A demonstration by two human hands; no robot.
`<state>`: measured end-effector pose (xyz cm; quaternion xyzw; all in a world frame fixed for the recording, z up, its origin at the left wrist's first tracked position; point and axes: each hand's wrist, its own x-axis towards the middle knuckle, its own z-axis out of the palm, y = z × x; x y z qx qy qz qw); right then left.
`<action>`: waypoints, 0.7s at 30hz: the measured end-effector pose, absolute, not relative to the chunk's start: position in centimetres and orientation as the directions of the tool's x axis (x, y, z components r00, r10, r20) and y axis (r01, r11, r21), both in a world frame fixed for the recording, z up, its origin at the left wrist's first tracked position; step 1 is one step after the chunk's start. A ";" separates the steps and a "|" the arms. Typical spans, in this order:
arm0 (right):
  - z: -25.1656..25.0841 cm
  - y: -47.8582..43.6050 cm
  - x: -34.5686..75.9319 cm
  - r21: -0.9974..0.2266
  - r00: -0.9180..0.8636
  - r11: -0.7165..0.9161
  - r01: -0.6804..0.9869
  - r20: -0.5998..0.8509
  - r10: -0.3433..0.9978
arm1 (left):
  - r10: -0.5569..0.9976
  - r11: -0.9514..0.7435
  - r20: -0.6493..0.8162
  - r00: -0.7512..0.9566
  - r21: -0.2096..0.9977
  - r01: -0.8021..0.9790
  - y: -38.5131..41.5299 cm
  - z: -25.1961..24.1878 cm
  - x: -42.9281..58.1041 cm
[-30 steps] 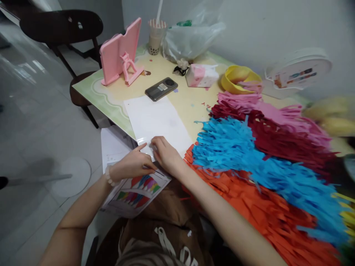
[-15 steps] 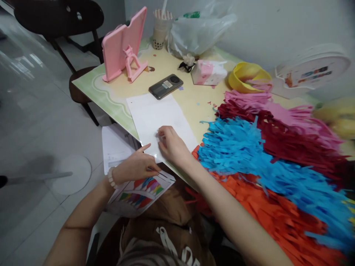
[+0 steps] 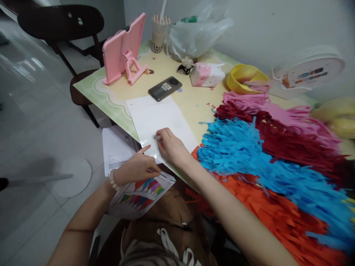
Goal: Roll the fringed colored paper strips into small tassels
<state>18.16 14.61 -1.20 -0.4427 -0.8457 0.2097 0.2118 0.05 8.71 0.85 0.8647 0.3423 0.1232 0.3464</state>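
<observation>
Both hands sit close together, left hand (image 3: 135, 168) pinching a printed sheet of coloured fringes (image 3: 140, 194), right hand (image 3: 170, 146) fingertips pressing white paper (image 3: 155, 114), phone (image 3: 164, 88) at twelve o'clock, label unreadable.

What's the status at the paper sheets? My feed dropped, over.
Left hand pinching the printed sheet at the table edge. Right hand fingertips down on the white sheet. Blue fringe close beside the right wrist.
</observation>
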 end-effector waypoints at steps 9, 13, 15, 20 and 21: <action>-1.1 14.5 19.2 -0.464 -0.456 0.489 0.739 0.190 0.869 | 0.684 -0.521 -0.031 0.729 0.679 0.518 8.7 0.8 0.1; -1.4 14.3 19.1 -0.492 -0.443 0.478 0.727 0.195 0.875 | 0.680 -0.527 -0.031 0.733 0.675 0.517 8.7 0.7 0.1; -1.5 14.3 19.0 -0.523 -0.419 0.461 0.717 0.204 0.885 | 0.681 -0.530 -0.034 0.732 0.667 0.524 8.7 0.6 0.1; -1.5 14.7 18.9 -0.526 -0.415 0.461 0.715 0.212 0.885 | 0.686 -0.527 -0.039 0.727 0.663 0.532 8.7 0.4 0.1; -1.4 14.9 18.9 -0.524 -0.426 0.465 0.714 0.202 0.882 | 0.687 -0.525 -0.038 0.725 0.664 0.533 8.7 0.4 0.1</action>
